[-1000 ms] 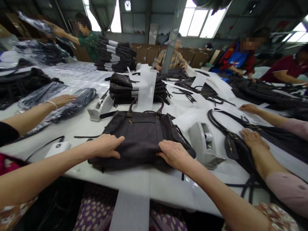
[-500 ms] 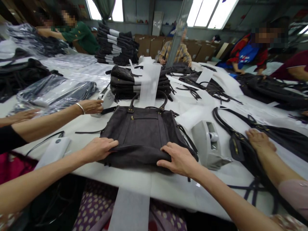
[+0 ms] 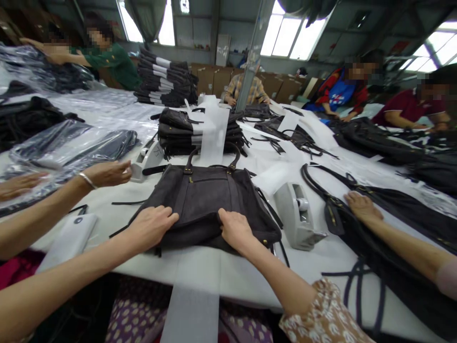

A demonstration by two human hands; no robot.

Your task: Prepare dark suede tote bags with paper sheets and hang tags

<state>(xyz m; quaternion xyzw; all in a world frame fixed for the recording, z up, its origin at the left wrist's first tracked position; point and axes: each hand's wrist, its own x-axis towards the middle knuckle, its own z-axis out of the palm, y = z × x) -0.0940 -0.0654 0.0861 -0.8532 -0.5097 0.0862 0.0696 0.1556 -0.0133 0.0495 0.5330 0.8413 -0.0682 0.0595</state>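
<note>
Right hand now nearer bag centre, both hands flat, left hand covering its edge

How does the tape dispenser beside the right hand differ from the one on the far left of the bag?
The near tape dispenser is closer, right of the dark bag, with nobody touching it. The far tape dispenser lies past the bag's left corner, at a co-worker's hand. Both are grey, on the white table.

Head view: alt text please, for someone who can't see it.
Both hands, left hand and right hand, press the near edge of a dark handbag flat on a white table, a tape dispenser at its right.
</note>
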